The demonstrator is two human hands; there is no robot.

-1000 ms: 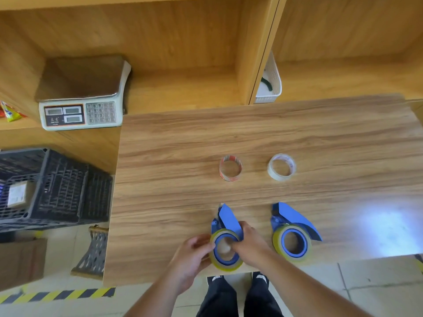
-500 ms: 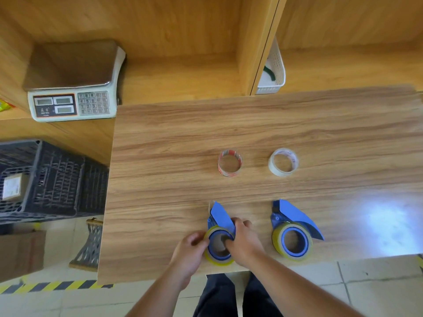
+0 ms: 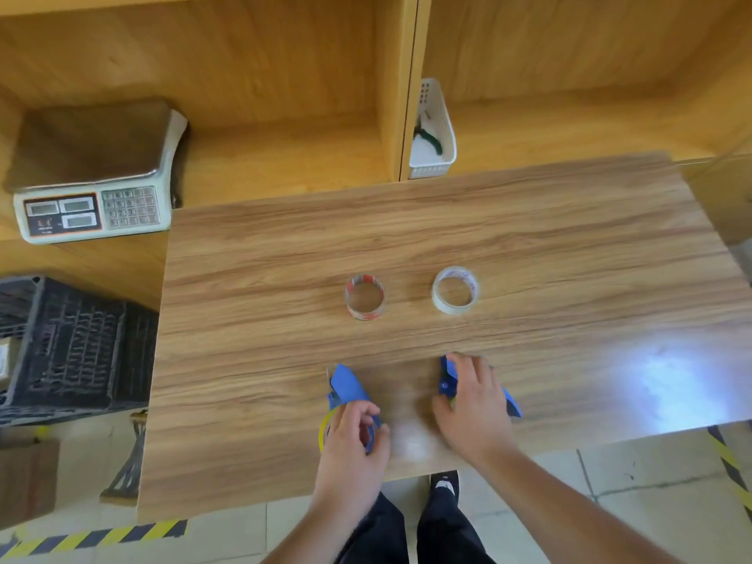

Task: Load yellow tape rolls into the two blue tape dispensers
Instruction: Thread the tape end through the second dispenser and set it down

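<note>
Two blue tape dispensers lie near the front edge of the wooden table. My left hand grips the left dispenser; a sliver of its yellow tape roll shows at the hand's left edge. My right hand lies over the right dispenser, covering its roll; only blue tips show on either side. Whether that hand grips it I cannot tell.
A red-printed tape roll and a white tape roll stand mid-table. A weighing scale sits on the shelf at left, a white basket behind the table, a black crate on the floor at left.
My right hand left the left dispenser and moved right onto the right dispenser. My left hand stays on the left dispenser. The view shifted slightly.
</note>
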